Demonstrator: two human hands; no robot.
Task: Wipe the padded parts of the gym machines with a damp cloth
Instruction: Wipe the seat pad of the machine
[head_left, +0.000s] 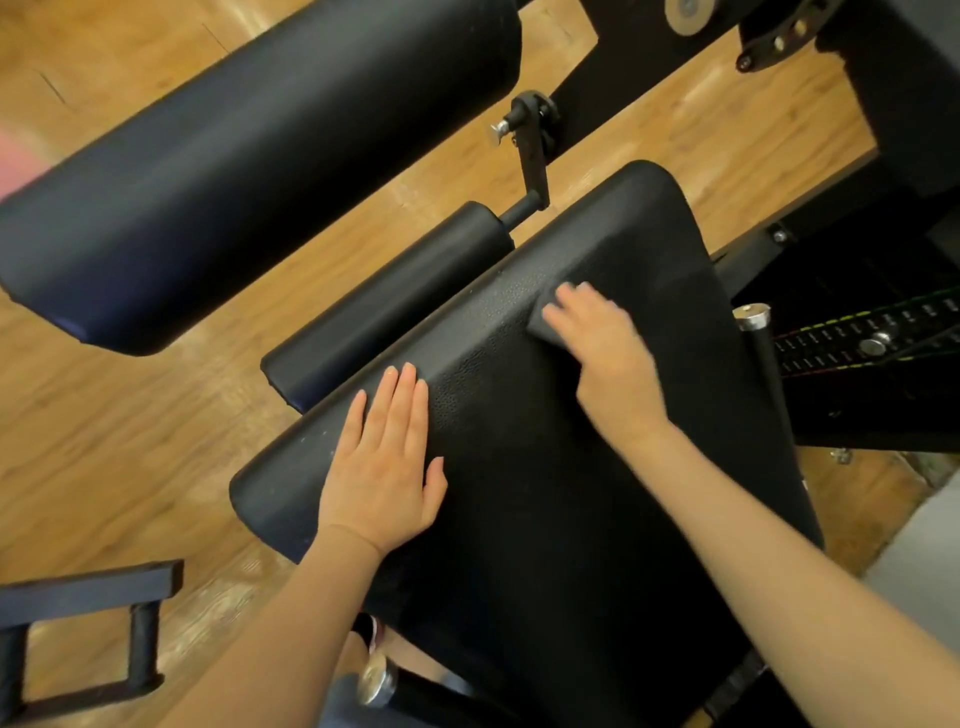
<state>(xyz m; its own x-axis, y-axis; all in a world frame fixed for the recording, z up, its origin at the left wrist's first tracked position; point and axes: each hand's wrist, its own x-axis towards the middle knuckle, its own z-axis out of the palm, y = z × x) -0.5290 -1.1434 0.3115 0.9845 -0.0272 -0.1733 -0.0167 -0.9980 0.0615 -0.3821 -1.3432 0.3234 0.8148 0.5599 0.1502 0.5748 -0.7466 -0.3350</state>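
A wide black padded seat (519, 467) of a gym machine fills the middle of the view. My right hand (608, 358) presses a dark grey cloth (639, 291) flat onto the far right part of the pad. My left hand (384, 457) lies flat on the pad's left edge, fingers together, holding nothing. Beyond the seat lies a small black roller pad (384, 306), and a large black roller pad (249, 166) runs across the upper left.
A black adjustment crank (530, 150) stands between the pads. The black machine frame (883, 104) and a weight stack with its selector pin (878, 345) sit at the right. A black metal foot bracket (93, 623) is at the lower left on the wooden floor (130, 415).
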